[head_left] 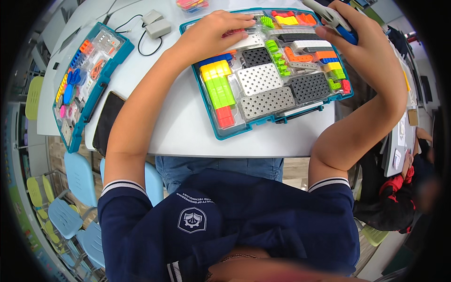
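Observation:
A teal-edged case [221, 134] of building parts lies open on the white table in front of me. Its compartments hold perforated plates in white [259, 79], grey [268, 102] and black [310, 88], and yellow, green, red, blue and orange pieces. My left hand [211, 35] rests over the far left compartments, fingers stretched to the right and thumb apart, with red parts partly hidden beneath. Above the far right corner, my right hand [369, 44] grips a grey and blue piece [331, 18], whose exact kind I cannot make out.
At the left stands a second teal case [96, 84] with small parts and blue scissors [71, 84]. A black phone [107, 120] lies beside it. Behind are a grey adapter [157, 27] and its black cable. Blue chairs [66, 216] stand at lower left; another person sits at right.

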### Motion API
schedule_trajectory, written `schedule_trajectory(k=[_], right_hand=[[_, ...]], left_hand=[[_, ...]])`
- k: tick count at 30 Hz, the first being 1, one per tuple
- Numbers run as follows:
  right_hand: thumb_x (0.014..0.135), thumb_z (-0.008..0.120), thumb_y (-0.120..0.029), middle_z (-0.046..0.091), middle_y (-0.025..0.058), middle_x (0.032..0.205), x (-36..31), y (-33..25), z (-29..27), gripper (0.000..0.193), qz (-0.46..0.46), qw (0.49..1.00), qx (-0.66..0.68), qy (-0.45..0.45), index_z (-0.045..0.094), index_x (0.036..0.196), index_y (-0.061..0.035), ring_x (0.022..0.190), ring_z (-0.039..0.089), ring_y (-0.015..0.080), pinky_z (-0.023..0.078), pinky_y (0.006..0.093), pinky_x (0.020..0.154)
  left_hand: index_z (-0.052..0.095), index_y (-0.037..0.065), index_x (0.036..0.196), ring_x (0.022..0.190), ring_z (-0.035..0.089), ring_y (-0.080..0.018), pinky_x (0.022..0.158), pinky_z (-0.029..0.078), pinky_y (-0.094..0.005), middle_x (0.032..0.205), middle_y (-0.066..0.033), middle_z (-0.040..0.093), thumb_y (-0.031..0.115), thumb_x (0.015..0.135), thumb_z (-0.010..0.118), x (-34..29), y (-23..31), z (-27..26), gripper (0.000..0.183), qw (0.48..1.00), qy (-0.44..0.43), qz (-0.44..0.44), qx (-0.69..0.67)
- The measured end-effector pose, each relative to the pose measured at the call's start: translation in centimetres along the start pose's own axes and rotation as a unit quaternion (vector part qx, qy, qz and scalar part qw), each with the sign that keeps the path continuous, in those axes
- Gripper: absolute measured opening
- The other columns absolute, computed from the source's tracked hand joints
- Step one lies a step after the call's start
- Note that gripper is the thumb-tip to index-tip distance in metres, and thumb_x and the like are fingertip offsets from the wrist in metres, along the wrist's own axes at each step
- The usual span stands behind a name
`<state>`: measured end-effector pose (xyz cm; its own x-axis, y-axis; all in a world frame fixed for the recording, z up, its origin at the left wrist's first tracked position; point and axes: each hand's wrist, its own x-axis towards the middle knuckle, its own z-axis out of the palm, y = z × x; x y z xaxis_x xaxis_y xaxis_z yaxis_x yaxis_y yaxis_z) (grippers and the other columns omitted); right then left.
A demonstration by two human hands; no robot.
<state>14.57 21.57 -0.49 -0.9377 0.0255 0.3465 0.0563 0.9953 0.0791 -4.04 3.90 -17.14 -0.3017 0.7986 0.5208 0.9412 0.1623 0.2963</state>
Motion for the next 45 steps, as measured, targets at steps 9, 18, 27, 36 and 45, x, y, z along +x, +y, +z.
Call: schedule_trajectory(k=[9,18,27,36,45], right_hand=[[0.085,0.079,-0.013,0.066,0.0173,0.088,3.0,1.5,2.6,0.026,-0.101,0.979,0.178,0.017,0.064,0.101,0.0002,0.086,0.063,0.0330,0.048,0.0407,0.076],[0.080,0.084,-0.018,0.064,0.0165,0.090,6.4,0.8,7.7,0.035,-0.240,0.933,0.263,0.048,0.065,0.104,-0.0010,0.088,0.062,0.0335,0.048,0.0399,0.079],[0.077,0.086,-0.015,0.066,0.0139,0.083,6.3,1.5,6.4,0.034,-0.208,0.930,0.266,0.143,0.068,0.102,-0.0015,0.076,0.063,0.0292,0.047,0.0373,0.070],[0.078,0.086,-0.013,0.067,0.0118,0.086,2.8,2.1,2.8,0.034,-0.126,0.969,0.166,0.134,0.067,0.105,-0.0044,0.077,0.064,0.0258,0.047,0.0358,0.069],[0.089,0.062,-0.019,0.068,0.0111,0.092,-1.3,8.0,-2.0,0.022,-0.376,0.833,0.381,-0.140,0.065,0.100,0.0003,0.072,0.058,0.0216,0.043,0.0358,0.063]], left_hand=[[0.072,0.011,0.129,0.102,0.073,-0.0187,0.093,0.057,-0.0327,0.124,-0.0067,0.073,0.031,0.105,0.061,0.9,0.8,-2.0,0.033,0.938,0.048,-0.166,-0.299],[0.065,-0.001,0.126,0.099,0.075,-0.0257,0.096,0.058,-0.0383,0.122,-0.0129,0.071,0.042,0.102,0.064,0.6,0.4,-2.4,0.049,0.852,0.067,-0.159,-0.494],[0.066,0.000,0.131,0.104,0.071,-0.0185,0.096,0.057,-0.0319,0.117,-0.0124,0.073,0.016,0.096,0.075,0.5,-1.5,-3.2,0.040,0.898,0.181,-0.160,-0.368],[0.071,0.002,0.114,0.103,0.067,-0.0194,0.093,0.051,-0.0336,0.105,-0.0108,0.072,0.010,0.091,0.073,-0.5,-9.4,-3.0,0.025,0.900,0.356,-0.164,-0.191],[0.072,0.016,0.127,0.125,0.061,-0.0219,0.108,0.046,-0.0348,0.133,-0.0060,0.068,0.029,0.093,0.076,-1.8,-10.9,-2.7,0.036,0.969,0.204,-0.135,-0.013]])
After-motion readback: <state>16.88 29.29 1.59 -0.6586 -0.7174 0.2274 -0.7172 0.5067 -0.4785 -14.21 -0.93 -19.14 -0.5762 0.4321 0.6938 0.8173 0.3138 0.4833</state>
